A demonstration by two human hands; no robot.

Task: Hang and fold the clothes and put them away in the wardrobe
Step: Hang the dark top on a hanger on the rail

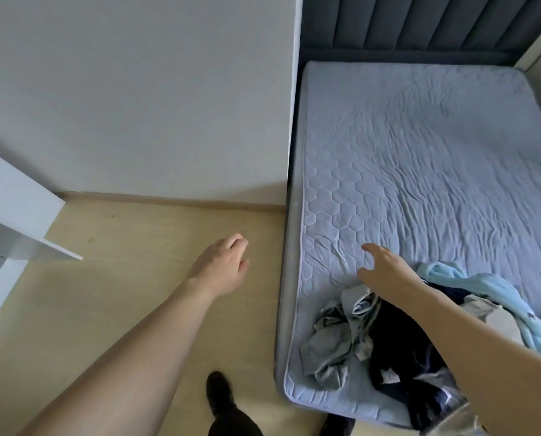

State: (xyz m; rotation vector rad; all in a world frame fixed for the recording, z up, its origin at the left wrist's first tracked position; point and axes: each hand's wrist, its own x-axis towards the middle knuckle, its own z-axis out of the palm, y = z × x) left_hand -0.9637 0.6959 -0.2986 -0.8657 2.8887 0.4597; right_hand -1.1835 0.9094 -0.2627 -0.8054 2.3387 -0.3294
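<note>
Your right hand (385,275) hangs over the bed (420,158) with fingers spread and relaxed, gripping nothing. The pile of clothes (388,347) lies just behind those fingers, under your wrist and forearm, at the mattress corner nearest you. Your left hand (223,267) hovers above the floor (105,278), fingers loosely curled and empty, well apart from the clothes.

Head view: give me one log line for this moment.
left hand: open, over floor | right hand: open, above clothes pile | pile: unsorted, on bed
</note>
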